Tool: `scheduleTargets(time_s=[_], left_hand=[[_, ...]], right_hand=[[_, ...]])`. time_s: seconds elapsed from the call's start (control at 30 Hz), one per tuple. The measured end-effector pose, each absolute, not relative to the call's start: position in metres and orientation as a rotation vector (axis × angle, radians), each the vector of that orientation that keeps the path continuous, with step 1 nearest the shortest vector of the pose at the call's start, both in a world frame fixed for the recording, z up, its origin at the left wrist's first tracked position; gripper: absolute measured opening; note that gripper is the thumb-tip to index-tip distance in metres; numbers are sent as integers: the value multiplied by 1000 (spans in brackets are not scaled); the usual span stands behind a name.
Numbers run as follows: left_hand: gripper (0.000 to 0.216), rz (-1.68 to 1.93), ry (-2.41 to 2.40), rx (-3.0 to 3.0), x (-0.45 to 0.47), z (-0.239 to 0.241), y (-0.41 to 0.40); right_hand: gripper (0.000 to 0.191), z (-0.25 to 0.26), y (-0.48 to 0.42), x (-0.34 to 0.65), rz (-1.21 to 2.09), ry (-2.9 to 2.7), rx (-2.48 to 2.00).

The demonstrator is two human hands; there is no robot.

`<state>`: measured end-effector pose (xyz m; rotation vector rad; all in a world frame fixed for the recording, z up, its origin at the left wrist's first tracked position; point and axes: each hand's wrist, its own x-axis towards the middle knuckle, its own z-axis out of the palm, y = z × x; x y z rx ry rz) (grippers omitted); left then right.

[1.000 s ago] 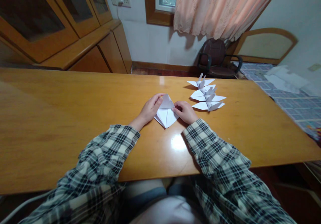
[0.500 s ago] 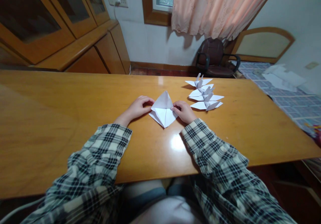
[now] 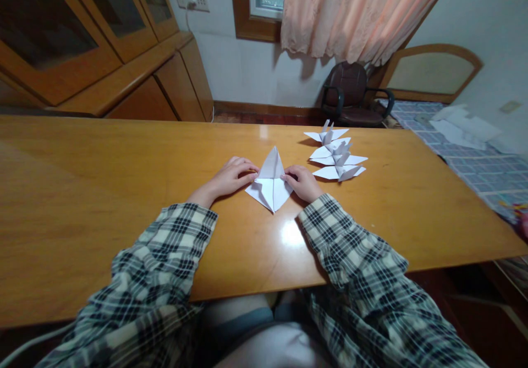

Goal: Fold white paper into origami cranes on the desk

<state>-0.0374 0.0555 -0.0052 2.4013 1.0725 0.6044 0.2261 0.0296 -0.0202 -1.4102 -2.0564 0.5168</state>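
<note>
A partly folded sheet of white origami paper lies on the table in front of me, its upper flap raised to a narrow point away from me. My left hand pinches the left edge of that flap between thumb and fingers. At the right edge, my right hand is closed on the paper, thumb on top. Several finished white paper cranes stand in a row beyond my right hand, wings spread and close together.
The glossy wooden table spans the view. Behind it stand a wooden cabinet at left and a brown armchair. To the right, a bed with a checked cover holds loose white paper.
My left hand has moved slightly right, pressing the left side of the flap inward. The flap has become narrower and more pointed. My right hand stays nearly in place.
</note>
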Motion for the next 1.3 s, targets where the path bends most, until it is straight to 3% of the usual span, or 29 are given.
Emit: scheduleTargets(time_s=[0.3, 0.9, 1.3], left_hand=[[41, 533, 1114, 2532, -30, -7, 52], [29, 607, 1206, 2541, -23, -9, 51], [26, 947, 1188, 2549, -8, -11, 50]], right_hand=[[11, -23, 31, 226, 510, -2066, -1400], [10, -17, 28, 221, 447, -2103, -1454], [10, -16, 26, 220, 422, -2137, -1445]])
